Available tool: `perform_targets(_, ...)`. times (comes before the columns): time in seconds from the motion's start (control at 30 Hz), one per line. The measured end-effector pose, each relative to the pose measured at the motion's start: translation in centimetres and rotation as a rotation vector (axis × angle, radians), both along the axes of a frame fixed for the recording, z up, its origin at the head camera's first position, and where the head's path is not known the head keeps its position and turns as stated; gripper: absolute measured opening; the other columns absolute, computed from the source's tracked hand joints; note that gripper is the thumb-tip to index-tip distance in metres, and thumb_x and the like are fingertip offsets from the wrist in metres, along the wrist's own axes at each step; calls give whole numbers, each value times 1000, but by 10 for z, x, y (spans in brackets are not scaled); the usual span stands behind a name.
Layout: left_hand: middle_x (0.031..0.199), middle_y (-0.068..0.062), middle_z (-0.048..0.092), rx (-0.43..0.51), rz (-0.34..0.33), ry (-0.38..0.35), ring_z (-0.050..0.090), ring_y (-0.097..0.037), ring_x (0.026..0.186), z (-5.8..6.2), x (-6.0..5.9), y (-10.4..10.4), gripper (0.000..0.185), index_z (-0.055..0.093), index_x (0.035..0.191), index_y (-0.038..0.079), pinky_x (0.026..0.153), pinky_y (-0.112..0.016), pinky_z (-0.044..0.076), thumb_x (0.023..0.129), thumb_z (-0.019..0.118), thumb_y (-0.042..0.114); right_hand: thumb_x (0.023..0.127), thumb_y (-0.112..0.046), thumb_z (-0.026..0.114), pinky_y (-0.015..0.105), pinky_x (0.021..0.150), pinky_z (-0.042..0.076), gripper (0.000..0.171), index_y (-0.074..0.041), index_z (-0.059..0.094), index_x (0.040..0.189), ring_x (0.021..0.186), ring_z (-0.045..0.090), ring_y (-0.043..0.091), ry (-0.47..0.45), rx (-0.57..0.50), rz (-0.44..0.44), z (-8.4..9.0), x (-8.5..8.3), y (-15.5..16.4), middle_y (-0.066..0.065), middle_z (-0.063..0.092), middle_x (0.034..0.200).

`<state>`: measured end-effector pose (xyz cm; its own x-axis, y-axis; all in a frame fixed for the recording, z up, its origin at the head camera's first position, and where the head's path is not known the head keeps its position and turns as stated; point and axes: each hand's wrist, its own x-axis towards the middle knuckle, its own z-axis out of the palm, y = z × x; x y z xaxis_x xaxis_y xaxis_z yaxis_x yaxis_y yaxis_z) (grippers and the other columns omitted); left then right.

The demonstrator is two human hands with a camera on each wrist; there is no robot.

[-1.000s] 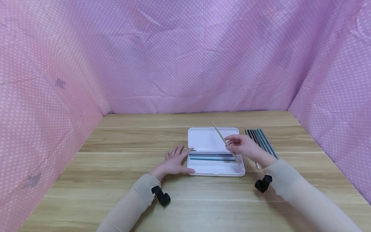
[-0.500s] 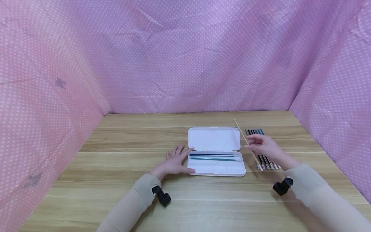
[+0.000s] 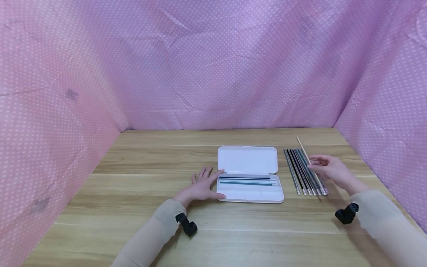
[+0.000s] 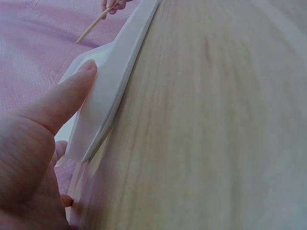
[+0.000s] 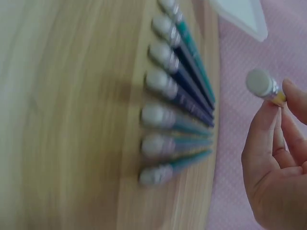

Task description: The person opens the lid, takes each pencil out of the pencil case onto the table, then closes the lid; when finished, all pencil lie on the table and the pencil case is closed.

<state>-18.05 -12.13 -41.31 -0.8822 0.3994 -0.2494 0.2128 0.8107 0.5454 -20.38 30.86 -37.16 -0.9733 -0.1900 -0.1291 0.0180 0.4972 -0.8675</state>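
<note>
An open white pencil case (image 3: 248, 196) lies on the wooden table with two pencils (image 3: 247, 180) in its tray. My left hand (image 3: 202, 184) rests flat against the case's left end, thumb on its rim (image 4: 103, 91). My right hand (image 3: 328, 167) pinches a pale wooden pencil (image 3: 305, 151) above a row of several dark and teal pencils (image 3: 301, 170) right of the case. In the right wrist view the held pencil's eraser end (image 5: 261, 85) sits between my fingertips, above the row's eraser ends (image 5: 160, 115).
Pink dotted cloth (image 3: 213, 63) walls the table on three sides. Bare wood (image 3: 133, 159) stretches left of the case and in front of it. Black wrist cameras (image 3: 186, 224) sit at both cuffs.
My right hand has carried the pale pencil from over the open case rightward to above the pencil row. My left hand has stayed at the case's left end.
</note>
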Motion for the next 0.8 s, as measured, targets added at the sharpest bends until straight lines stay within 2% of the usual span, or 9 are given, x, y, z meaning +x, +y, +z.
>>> perform_targets(0.2,157,-12,3,12,-2,-1,-9,-37,143,1,0,-1,89,20,146,41,105,-66,-11,73,70,56,90,-22,61,21,69,51,63,14,33,133,78,56,-7,-13,62,-16,-1,-5,25,-31,55,81)
perform_targets(0.43,157,-12,2,18,-9,-8,-10,-37,143,2,-1,-1,89,20,146,40,104,-66,-12,73,69,57,90,-17,61,20,67,52,64,18,28,132,74,58,-5,-56,35,-34,-9,-13,42,-31,57,79)
perform_targets(0.53,157,-12,3,15,-11,-6,-9,-37,143,2,-1,-1,89,20,145,41,105,-66,-11,73,69,57,90,-16,61,20,66,52,65,18,27,133,73,58,-4,-56,71,-35,-12,-15,47,-30,57,79)
perform_targets(0.63,157,-12,3,12,-11,-5,-9,-37,143,1,-1,-1,89,20,145,41,105,-66,-11,73,69,57,89,-16,61,20,67,53,65,18,28,133,72,59,-4,-73,108,-23,-14,-17,50,-25,61,82)
perform_targets(0.8,157,-12,4,11,-8,-2,-9,-37,143,0,-1,-1,89,20,145,41,105,-66,-11,73,69,58,88,-14,62,20,69,54,62,21,33,129,73,59,-5,-87,174,9,-18,-22,51,-5,69,90)
